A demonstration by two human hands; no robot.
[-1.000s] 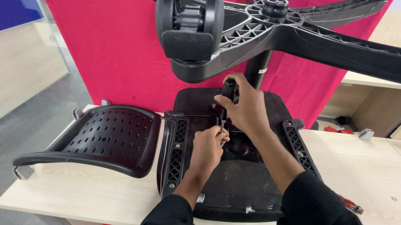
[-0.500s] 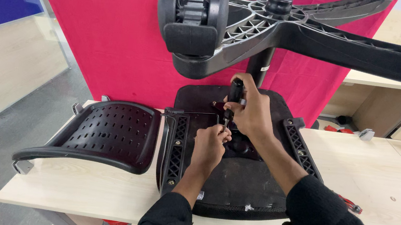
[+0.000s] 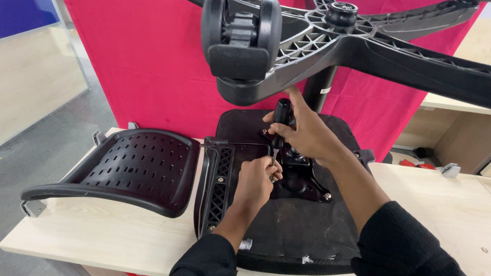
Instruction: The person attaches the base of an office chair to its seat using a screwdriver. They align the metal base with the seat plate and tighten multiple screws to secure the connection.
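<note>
An upside-down black office chair seat lies on a light wooden table, its five-arm wheeled base sticking up toward me. My right hand grips the black handle of a screwdriver, held upright over the metal mechanism plate under the seat. My left hand is closed around the screwdriver's lower shaft near the tip, right at the plate's edge. A thin black lever runs left from the mechanism.
A black perforated chair back lies flat on the table's left part. One caster hangs close to my view. A red cloth hangs behind the table, with blue partitions at left and wooden shelving at right.
My right hand with the screwdriver has shifted slightly and turned on the handle; my left hand stays at the tip. My view has drifted a little.
</note>
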